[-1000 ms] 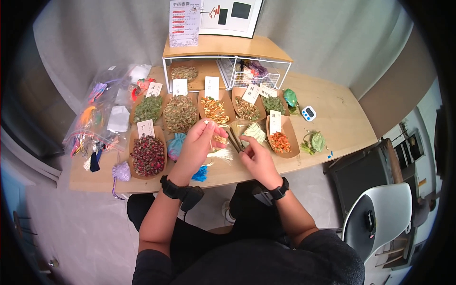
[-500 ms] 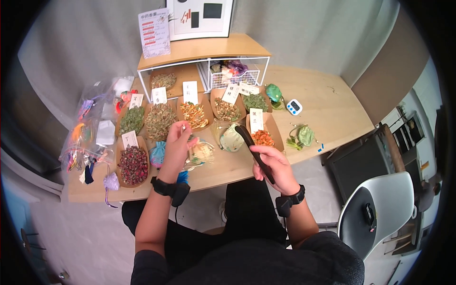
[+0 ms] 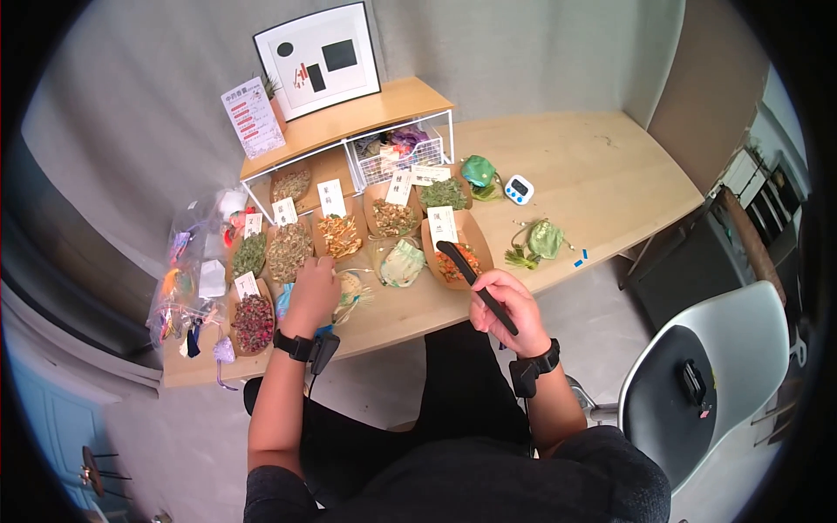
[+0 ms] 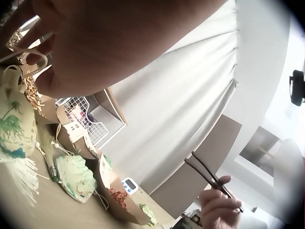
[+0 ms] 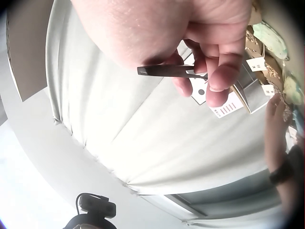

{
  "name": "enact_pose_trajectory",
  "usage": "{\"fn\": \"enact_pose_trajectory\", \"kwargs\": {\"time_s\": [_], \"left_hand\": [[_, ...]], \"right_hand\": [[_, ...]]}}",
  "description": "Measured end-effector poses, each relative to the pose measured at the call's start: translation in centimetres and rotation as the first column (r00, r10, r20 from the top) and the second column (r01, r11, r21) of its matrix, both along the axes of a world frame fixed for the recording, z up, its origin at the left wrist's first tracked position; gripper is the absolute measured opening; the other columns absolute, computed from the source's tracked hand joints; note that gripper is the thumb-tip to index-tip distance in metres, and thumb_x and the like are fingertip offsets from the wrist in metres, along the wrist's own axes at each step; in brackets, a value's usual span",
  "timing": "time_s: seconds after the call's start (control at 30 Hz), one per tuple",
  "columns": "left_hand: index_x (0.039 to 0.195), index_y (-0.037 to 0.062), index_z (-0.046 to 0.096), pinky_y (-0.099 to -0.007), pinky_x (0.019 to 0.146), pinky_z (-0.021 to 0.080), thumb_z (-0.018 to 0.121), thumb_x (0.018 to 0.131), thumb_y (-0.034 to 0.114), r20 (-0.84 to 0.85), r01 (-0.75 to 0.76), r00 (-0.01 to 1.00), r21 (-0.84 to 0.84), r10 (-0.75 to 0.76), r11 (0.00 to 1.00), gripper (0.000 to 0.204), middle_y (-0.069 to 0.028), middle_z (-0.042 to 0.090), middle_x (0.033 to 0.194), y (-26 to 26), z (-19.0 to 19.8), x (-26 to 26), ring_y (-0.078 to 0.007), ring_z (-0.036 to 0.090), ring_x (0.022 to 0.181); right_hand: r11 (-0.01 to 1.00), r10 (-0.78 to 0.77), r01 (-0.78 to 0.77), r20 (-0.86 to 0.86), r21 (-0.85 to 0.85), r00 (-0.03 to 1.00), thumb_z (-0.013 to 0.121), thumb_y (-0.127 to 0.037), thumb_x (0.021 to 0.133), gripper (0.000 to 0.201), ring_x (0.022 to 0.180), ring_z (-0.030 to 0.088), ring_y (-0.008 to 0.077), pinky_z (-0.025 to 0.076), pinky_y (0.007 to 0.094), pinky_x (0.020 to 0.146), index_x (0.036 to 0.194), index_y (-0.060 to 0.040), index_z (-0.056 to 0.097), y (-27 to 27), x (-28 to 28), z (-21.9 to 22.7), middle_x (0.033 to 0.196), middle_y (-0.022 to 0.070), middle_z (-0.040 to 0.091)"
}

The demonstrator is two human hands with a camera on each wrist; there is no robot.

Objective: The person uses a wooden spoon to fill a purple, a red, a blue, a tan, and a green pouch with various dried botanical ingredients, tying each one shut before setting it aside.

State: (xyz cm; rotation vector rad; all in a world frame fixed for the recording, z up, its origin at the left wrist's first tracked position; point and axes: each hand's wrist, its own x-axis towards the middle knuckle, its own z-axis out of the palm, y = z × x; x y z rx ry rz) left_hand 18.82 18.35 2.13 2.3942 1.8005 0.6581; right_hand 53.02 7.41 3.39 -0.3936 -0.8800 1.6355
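Note:
My right hand holds a pair of dark tongs, lifted in front of the tray of orange flakes. Both slim prongs of the tongs show in the left wrist view, pointing up and away. Low over the table, my left hand has its fingers curled down at a thin pale cord. A cream sachet with a green leaf print and a pale tassel lies beside those fingers. In the head view the hand covers part of a blue pouch.
Several brown paper trays of dried herbs with labels, such as the rosebud tray, fill the left of the table. A shelf stands behind. Green pouches and a timer lie to the right. A plastic bag lies far left.
My right hand has raised the dark tongs from the table and tilted them upright to the right. My left hand has lowered toward the cream sachet. The head view has swung right.

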Motion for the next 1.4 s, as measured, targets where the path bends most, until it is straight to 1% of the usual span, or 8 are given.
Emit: {"fn": "enact_pose_trajectory", "kwargs": {"time_s": [0.17,0.37,0.77,0.97,1.03,1.13,1.23,1.4], "left_hand": [[0.105,-0.0010,0.063,-0.0502,0.087,0.052,0.063,0.085,0.013,-0.279,-0.198,0.938,0.048,0.203,0.979,0.025,-0.0222,0.061,0.109,-3.3,1.2,4.0,-0.0413,0.059,0.105],[0.116,-0.0001,0.058,-0.0482,0.092,0.051,0.071,0.080,0.028,0.026,0.132,0.991,0.051,-0.134,0.990,0.047,-0.0232,0.061,0.117,-1.3,-0.2,9.7,-0.0392,0.058,0.109],[0.112,-0.0041,0.059,-0.0449,0.095,0.049,0.072,0.072,0.023,-0.163,-0.025,0.987,-0.104,0.007,0.994,0.050,-0.0210,0.063,0.116,2.3,-3.0,13.3,-0.0370,0.058,0.114],[0.115,-0.0036,0.053,-0.0442,0.096,0.048,0.063,0.083,0.012,0.099,-0.029,0.995,0.019,0.027,0.999,0.037,-0.0217,0.059,0.115,2.3,-2.7,12.4,-0.0352,0.058,0.110],[0.119,-0.0014,0.049,-0.0413,0.093,0.048,0.059,0.084,0.007,0.465,0.040,0.882,0.081,-0.073,0.996,0.037,-0.0158,0.057,0.113,2.5,-2.9,11.9,-0.0288,0.058,0.107],[0.132,0.0049,0.040,-0.0320,0.085,0.047,0.054,0.084,-0.002,0.847,0.222,0.505,0.058,-0.165,0.973,0.051,-0.0058,0.052,0.111,3.1,-4.0,11.0,-0.0163,0.054,0.099],[0.135,0.0093,0.038,-0.0280,0.081,0.045,0.056,0.081,-0.006,0.980,0.310,0.182,0.025,-0.085,0.951,0.059,-0.0027,0.050,0.114,2.3,-3.7,11.7,-0.0119,0.052,0.096],[0.130,0.0112,0.040,-0.0283,0.079,0.045,0.071,0.080,-0.001,0.999,0.442,0.033,-0.010,-0.006,0.897,0.060,0.0001,0.048,0.111,2.6,-4.2,12.9,-0.0114,0.050,0.094]], "right_hand": [[0.995,-0.097,0.097,-0.020,0.010,0.995,0.043,-0.012,0.101,0.024,0.062,0.058,0.0239,0.046,0.0320,0.058,0.113,0.0015,0.060,-1.9,2.6,0.5,0.073,0.0129,0.059],[0.983,-0.177,0.177,-0.006,0.039,0.984,0.042,-0.010,0.100,0.022,0.062,0.060,0.0253,0.046,0.0328,0.056,0.109,0.0016,0.058,-4.1,4.0,0.8,0.078,0.0113,0.056],[0.992,-0.121,0.120,0.032,0.027,0.992,0.044,-0.001,0.096,0.012,0.064,0.067,0.0299,0.051,0.0327,0.056,0.105,-0.0025,0.053,-5.5,3.6,1.8,0.081,0.0126,0.059],[0.981,-0.175,0.166,0.081,0.103,0.981,0.057,0.005,0.096,0.022,0.086,0.070,0.0259,0.055,0.0339,0.073,0.111,-0.0083,0.050,-3.7,3.2,-0.6,0.094,0.0103,0.064],[0.975,-0.193,0.175,0.136,0.138,0.972,0.061,0.002,0.097,0.022,0.095,0.068,0.0229,0.053,0.0342,0.083,0.112,-0.0093,0.048,-2.8,3.6,-1.1,0.101,0.0106,0.065],[0.948,-0.290,0.256,0.184,0.186,0.939,0.061,-0.008,0.100,0.018,0.099,0.067,0.0226,0.052,0.0339,0.085,0.112,-0.0092,0.047,-1.0,3.9,-1.8,0.106,0.0119,0.064],[0.942,-0.316,0.277,0.221,0.191,0.923,0.058,-0.020,0.104,0.018,0.101,0.066,0.0224,0.052,0.0339,0.086,0.112,-0.0084,0.047,0.8,3.7,-2.1,0.109,0.0135,0.064],[0.914,-0.376,0.271,0.383,0.301,0.844,0.044,-0.016,0.108,0.016,0.101,0.068,0.0221,0.051,0.0332,0.089,0.115,-0.0027,0.052,2.2,2.4,-1.0,0.116,0.0188,0.068]]}}
